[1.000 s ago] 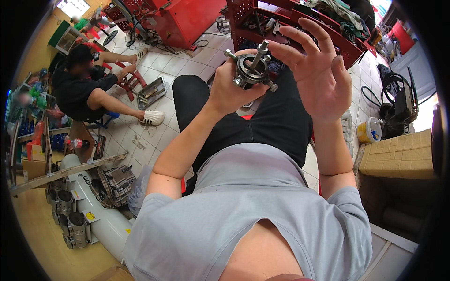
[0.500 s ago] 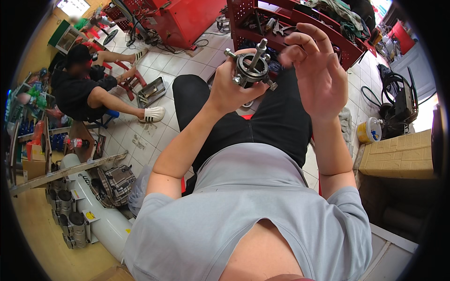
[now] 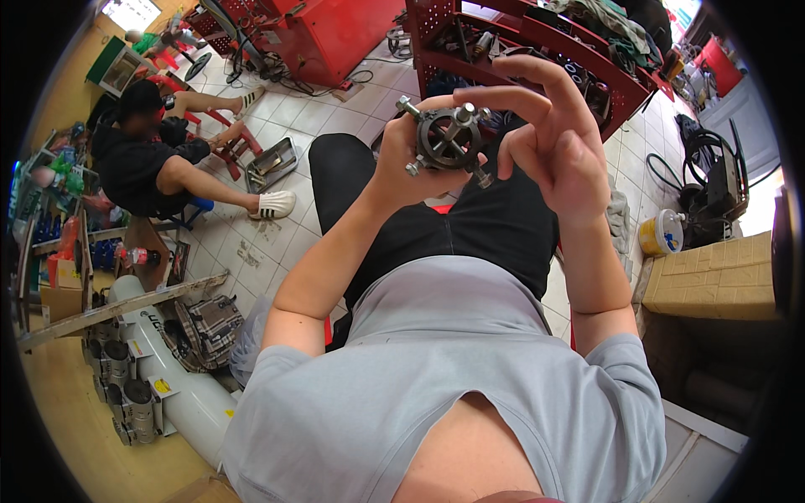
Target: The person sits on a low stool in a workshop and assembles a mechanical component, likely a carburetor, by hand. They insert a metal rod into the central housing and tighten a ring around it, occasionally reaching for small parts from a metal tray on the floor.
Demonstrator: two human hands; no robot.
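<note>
Above my lap, my left hand is wrapped round a round metal puller. It has a dark ring with spokes, several bolts sticking out round its rim, and a thick central bolt that faces up toward me. Part of the puller's body is hidden in my palm. Just to its right is my right hand, holding nothing, its fingers apart and bent. The right index fingertip reaches across beside the central bolt; whether it touches the metal I cannot tell.
A red tool cart with tools stands ahead. Another person sits at the left near a metal tray. To my right are a white and yellow bucket and a yellow padded block. A plaid bag lies at lower left.
The puller has tipped so its central bolt points more toward me. My right hand has moved down and left, its fingers now reaching over to the puller.
</note>
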